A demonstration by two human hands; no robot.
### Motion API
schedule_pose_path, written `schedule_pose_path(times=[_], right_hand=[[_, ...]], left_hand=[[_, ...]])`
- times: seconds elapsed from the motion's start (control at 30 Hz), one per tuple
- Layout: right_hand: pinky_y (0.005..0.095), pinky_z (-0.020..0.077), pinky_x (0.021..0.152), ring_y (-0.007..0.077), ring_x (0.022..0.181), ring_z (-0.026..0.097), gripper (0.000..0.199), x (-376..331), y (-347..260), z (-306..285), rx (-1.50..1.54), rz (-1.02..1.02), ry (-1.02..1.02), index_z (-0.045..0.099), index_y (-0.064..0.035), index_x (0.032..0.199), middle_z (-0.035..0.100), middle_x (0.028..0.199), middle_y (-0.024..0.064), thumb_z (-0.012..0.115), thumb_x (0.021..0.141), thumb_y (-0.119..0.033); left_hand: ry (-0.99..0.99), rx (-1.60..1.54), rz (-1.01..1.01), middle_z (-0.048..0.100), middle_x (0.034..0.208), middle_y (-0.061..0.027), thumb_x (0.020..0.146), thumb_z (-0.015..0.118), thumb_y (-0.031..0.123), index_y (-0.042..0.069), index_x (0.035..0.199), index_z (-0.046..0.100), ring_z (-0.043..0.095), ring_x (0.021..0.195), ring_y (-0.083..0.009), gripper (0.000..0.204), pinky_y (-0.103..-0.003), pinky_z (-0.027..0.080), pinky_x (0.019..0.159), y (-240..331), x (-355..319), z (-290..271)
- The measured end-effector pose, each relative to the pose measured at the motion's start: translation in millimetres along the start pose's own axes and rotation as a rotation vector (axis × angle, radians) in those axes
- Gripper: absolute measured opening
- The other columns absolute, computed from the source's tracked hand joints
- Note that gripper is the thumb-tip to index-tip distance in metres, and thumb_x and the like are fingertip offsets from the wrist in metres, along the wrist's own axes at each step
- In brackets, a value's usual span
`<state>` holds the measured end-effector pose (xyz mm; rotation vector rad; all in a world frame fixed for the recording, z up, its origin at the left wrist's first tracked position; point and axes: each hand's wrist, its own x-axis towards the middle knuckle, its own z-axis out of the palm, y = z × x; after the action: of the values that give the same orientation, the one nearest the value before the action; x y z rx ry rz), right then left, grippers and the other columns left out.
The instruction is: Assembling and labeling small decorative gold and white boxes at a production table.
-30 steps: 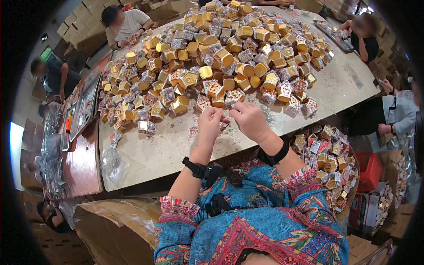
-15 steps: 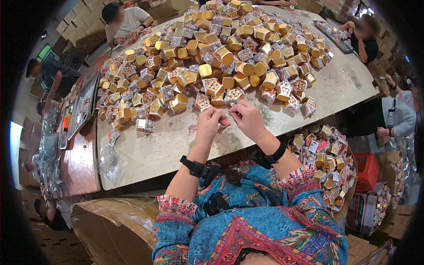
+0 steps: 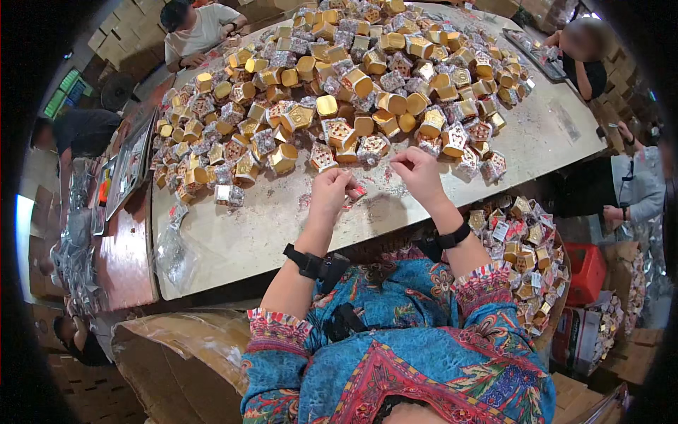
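Observation:
Over the near part of the white table (image 3: 261, 237), my left hand (image 3: 330, 196) is closed on a small flat red piece (image 3: 359, 191), its corner showing past the fingertips. My right hand (image 3: 419, 177) is a little way to the right, fingers curled in and thumb against them; whatever they hold, if anything, is too small to make out. Just beyond both hands begins a big heap of small gold, house-shaped boxes (image 3: 282, 158), many in clear wrap with red and white patterns. The closest boxes (image 3: 324, 157) lie almost at my left fingertips.
Red and dark specks are scattered around my hands. A crumpled clear plastic bag (image 3: 176, 254) lies at the table's left edge. To my right stands a carton full of similar boxes (image 3: 526, 261), beside a red plastic bin (image 3: 585, 274). An opened cardboard box (image 3: 180, 353) is at my left. Other people work around the table.
My right hand has moved away from my left, rightward and slightly farther out. The left hand still keeps the red piece, nearly in place.

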<state>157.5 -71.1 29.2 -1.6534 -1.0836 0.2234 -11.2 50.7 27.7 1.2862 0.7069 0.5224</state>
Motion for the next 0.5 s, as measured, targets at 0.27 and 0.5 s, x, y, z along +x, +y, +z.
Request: schedule_pose_path(times=[0.27, 0.5], right_hand=[[0.0339, 0.0499, 0.065, 0.0255, 0.073, 0.061, 0.022, -5, 25, -1, -0.372, -0.326, 0.011, 0.065, -0.0076, 0.094, 0.060, 0.094, 0.0083, 0.068, 0.073, -0.005], [0.0261, 0.0494, 0.063, 0.0177, 0.074, 0.060, 0.018, 6, -37, 31, 0.191, -0.264, -0.137, 0.066, -0.0044, 0.094, 0.061, 0.091, 0.0065, 0.067, 0.076, -0.003]], left_hand=[[0.000, 0.034, 0.007, 0.060, 0.065, -0.0084, 0.086, 0.056, 0.012, -0.002, 0.069, 0.058, 0.059, 0.052, -0.0155, 0.022, -0.027, 0.050, 0.050, 23, 0, 4], [-0.079, 0.017, -0.045, 0.061, 0.070, -0.0071, 0.090, 0.055, 0.017, 0.000, 0.078, 0.058, 0.062, 0.058, -0.0162, 0.021, -0.028, 0.054, 0.056, 52, 0, -4]])
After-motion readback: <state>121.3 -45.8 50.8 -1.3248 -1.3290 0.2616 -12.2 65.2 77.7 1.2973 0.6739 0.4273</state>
